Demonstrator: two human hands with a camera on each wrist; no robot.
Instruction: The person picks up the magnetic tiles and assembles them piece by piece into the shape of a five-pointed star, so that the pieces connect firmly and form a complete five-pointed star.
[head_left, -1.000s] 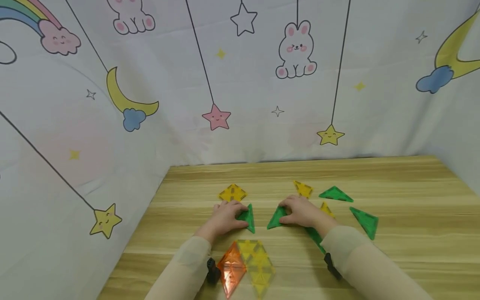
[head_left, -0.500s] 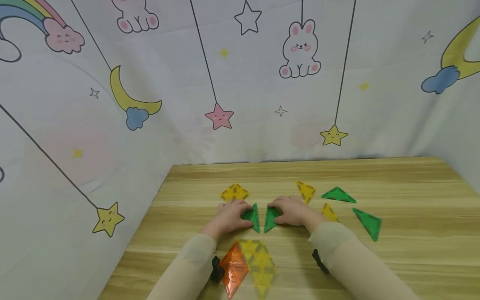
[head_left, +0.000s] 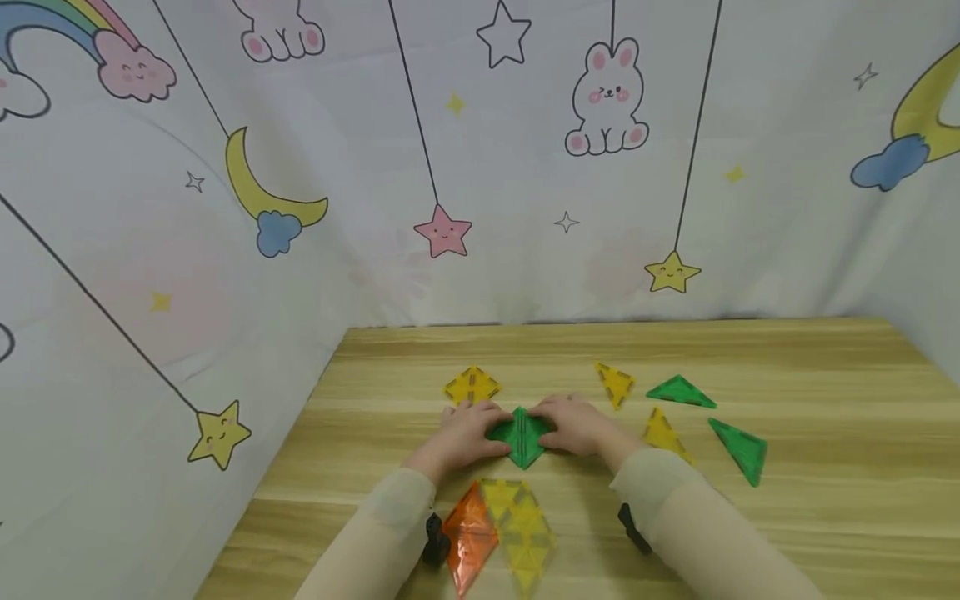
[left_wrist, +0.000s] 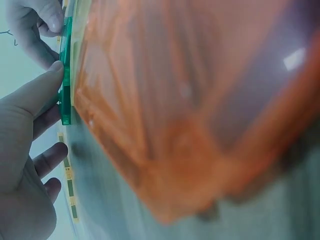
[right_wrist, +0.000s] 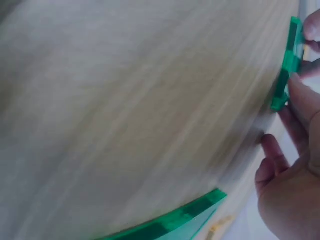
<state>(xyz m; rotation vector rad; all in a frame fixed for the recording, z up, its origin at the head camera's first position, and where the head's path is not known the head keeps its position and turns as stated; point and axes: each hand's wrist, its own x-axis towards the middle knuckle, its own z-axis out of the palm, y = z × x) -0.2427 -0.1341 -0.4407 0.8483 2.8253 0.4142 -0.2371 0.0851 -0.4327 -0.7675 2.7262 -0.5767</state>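
Two green triangular magnetic tiles meet along their long edges in mid-table in the head view, forming a diamond. My left hand (head_left: 467, 435) pinches the left green tile (head_left: 508, 434) between thumb and fingers. The right green tile (head_left: 532, 436) is pinched by my right hand (head_left: 579, 427). Seen edge-on in the left wrist view, the green tile (left_wrist: 65, 75) sits at the left thumb's tip. In the right wrist view the green tile (right_wrist: 288, 65) is between the right thumb and fingers. Parts of both tiles are hidden by the fingers.
Nearer me lie an orange tile diamond (head_left: 470, 542) and joined pale yellow tiles (head_left: 525, 533). A yellow diamond (head_left: 472, 385) lies behind the left hand. Rightward are yellow triangles (head_left: 615, 385), (head_left: 666, 435) and green triangles (head_left: 681, 392), (head_left: 741, 452). Another green tile (right_wrist: 170, 222) shows in the right wrist view.
My hands have come together, the right moving left and the left slightly right. The two green tiles, apart a second ago, now stand edge to edge.
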